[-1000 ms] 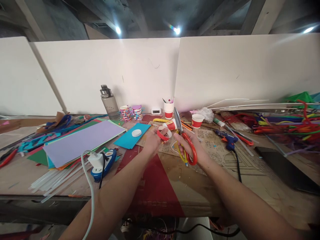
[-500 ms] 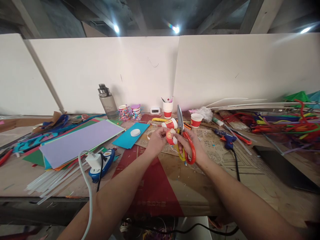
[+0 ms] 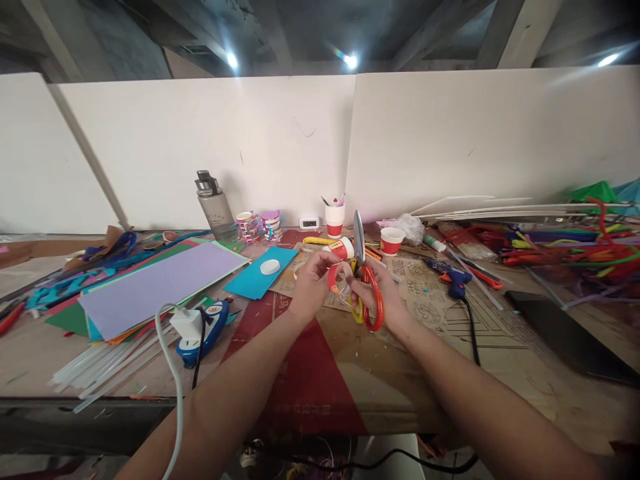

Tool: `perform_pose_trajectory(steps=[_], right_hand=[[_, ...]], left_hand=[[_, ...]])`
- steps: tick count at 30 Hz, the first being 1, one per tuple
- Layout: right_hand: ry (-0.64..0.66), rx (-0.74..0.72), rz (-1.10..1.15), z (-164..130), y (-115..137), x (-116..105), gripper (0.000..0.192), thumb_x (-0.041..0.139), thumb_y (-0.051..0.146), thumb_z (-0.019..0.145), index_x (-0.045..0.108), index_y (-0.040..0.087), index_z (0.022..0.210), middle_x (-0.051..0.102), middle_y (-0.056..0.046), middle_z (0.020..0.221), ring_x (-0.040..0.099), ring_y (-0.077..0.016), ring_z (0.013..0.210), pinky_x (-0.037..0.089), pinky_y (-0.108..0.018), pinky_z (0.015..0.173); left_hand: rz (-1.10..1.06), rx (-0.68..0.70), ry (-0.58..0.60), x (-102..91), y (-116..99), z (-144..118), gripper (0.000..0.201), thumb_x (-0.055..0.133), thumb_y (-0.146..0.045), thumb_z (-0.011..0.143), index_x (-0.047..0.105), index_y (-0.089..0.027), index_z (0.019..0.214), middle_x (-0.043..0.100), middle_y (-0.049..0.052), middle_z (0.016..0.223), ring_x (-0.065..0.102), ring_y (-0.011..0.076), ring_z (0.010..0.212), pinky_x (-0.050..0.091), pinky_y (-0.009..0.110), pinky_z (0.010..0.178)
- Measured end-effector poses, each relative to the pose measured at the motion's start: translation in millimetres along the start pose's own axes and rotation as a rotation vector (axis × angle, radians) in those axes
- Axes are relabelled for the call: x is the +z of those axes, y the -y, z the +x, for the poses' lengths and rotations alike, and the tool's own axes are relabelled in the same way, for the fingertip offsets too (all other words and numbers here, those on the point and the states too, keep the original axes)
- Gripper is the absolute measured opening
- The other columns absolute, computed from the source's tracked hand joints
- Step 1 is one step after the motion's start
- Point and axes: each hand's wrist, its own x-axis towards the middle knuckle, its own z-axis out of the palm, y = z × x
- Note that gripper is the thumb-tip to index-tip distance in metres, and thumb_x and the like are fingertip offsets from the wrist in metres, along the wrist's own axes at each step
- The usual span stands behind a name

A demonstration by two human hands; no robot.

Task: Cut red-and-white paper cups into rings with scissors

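Observation:
My left hand (image 3: pixel 311 287) pinches a red and white ring of paper cup (image 3: pixel 333 280) over the middle of the table. My right hand (image 3: pixel 393 297) is closed round a pair of scissors (image 3: pixel 373 303) with red and yellow handles, their blades pointing up and away from me. The right fingertips are at the ring's right side; whether they grip it too is unclear. Just behind the hands a red and white paper cup (image 3: pixel 342 249) lies on its side. Another paper cup (image 3: pixel 391 241) stands upright to the right.
Coloured paper sheets (image 3: pixel 160 287), a power strip (image 3: pixel 213 330) and blue card (image 3: pixel 250 283) lie left. A glue gun (image 3: pixel 453 275), a black tablet-like slab (image 3: pixel 565 333) and pipe cleaners (image 3: pixel 565 247) lie right. A bottle (image 3: pixel 215 210) and pen cup (image 3: pixel 335 220) stand behind.
The paper ring has been turned so its opening now faces me. My right hand and the scissors have shifted slightly left and down.

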Motion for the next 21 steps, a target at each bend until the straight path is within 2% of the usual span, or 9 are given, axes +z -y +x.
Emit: perform_pose_trajectory(steps=[5,11,13,17,19,21], right_hand=[[-0.033,-0.106,-0.153,0,-1,-2,0.036,0.077,0.040,0.071,0.055,0.023,0.094,0.053,0.007,0.066,0.046,-0.0090,0.044,0.042,-0.024,0.041],[-0.015,-0.121,-0.169,-3,3,1,0.038,0.077,0.044,0.074,0.058,0.022,0.098,0.057,0.005,0.068,0.048,-0.0101,0.046,0.042,-0.024,0.042],[-0.015,-0.108,-0.160,-3,3,1,0.036,0.073,0.048,0.078,0.058,0.023,0.099,0.051,0.007,0.061,0.045,-0.0100,0.043,0.039,-0.024,0.041],[0.019,-0.142,-0.263,-2,2,-3,0.031,0.066,0.050,0.086,0.058,0.024,0.101,0.043,0.008,0.059,0.040,-0.0109,0.047,0.038,-0.025,0.046],[0.045,-0.198,-0.367,-2,1,-5,0.026,0.063,0.047,0.088,0.059,0.024,0.100,0.048,0.005,0.066,0.044,-0.0128,0.056,0.041,-0.026,0.053],[0.065,-0.288,-0.501,-2,0,-6,0.021,0.061,0.042,0.090,0.059,0.023,0.096,0.057,0.001,0.078,0.050,-0.0157,0.068,0.045,-0.029,0.065]], left_hand=[[0.062,-0.129,0.165,1.3,-4,0,0.036,0.082,-0.044,0.073,0.059,-0.017,0.081,0.064,0.000,0.073,0.055,0.0110,0.063,0.045,0.025,0.061],[0.087,-0.209,0.195,-2.3,-5,1,0.036,0.084,-0.043,0.069,0.059,-0.017,0.076,0.061,-0.003,0.064,0.052,0.0097,0.058,0.042,0.024,0.058],[0.059,-0.196,0.136,-4.7,-4,4,0.035,0.084,-0.041,0.069,0.060,-0.017,0.076,0.061,-0.003,0.063,0.051,0.0093,0.058,0.042,0.023,0.057],[-0.064,-0.134,-0.077,-13.1,-7,13,0.036,0.083,-0.043,0.069,0.059,-0.018,0.077,0.062,-0.002,0.066,0.054,0.0099,0.060,0.044,0.023,0.059],[-0.089,-0.087,-0.156,-18.3,-12,18,0.037,0.083,-0.044,0.068,0.058,-0.019,0.078,0.061,-0.002,0.066,0.055,0.0105,0.060,0.045,0.024,0.060],[-0.078,-0.027,-0.182,-22.9,-16,22,0.038,0.083,-0.044,0.068,0.057,-0.019,0.078,0.061,-0.002,0.066,0.055,0.0104,0.060,0.044,0.023,0.059]])
